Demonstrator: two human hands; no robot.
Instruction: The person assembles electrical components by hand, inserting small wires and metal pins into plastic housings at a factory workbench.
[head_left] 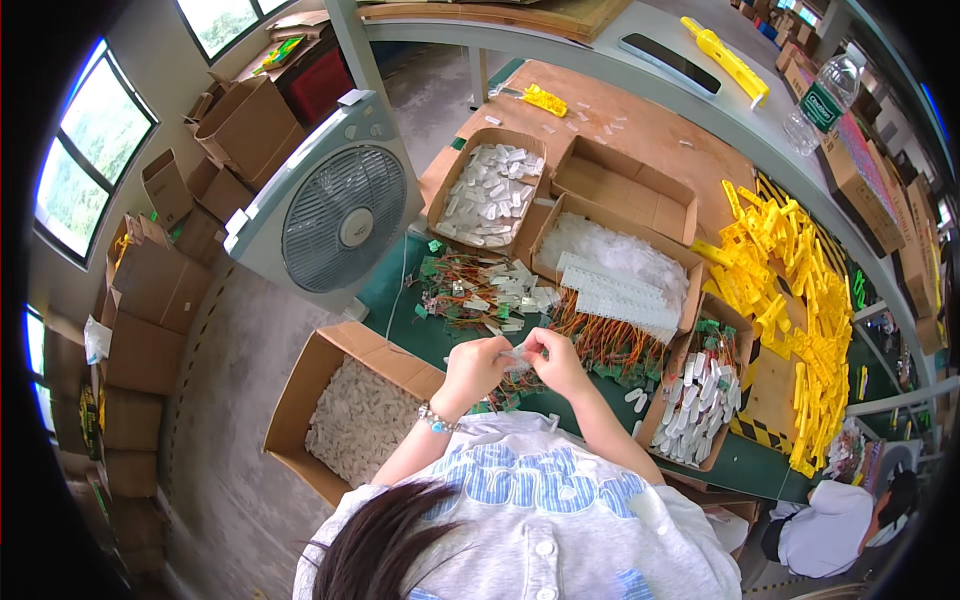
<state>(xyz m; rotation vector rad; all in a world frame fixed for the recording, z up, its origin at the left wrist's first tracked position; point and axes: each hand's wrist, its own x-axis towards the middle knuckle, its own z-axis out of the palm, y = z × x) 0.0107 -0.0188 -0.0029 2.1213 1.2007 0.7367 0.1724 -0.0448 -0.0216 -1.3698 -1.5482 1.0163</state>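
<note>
Dark hair (385, 535) hangs at seven o'clock. The left hand (476, 368) and right hand (560, 363) pinch a small clear piece (517, 358), at the left's three o'clock and the right's nine.

Heaped wired circuit boards (610, 340) lie just beyond the left hand (476, 371) and right hand (559, 364), blocking a low forward reach. Leftward, a strip of green tabletop (425, 335) gives passage — hemmed by the box fan (345, 205) and an open carton (290, 400). Rightward, a parts-filled cardboard tray (742, 345) stands in the way.
</note>
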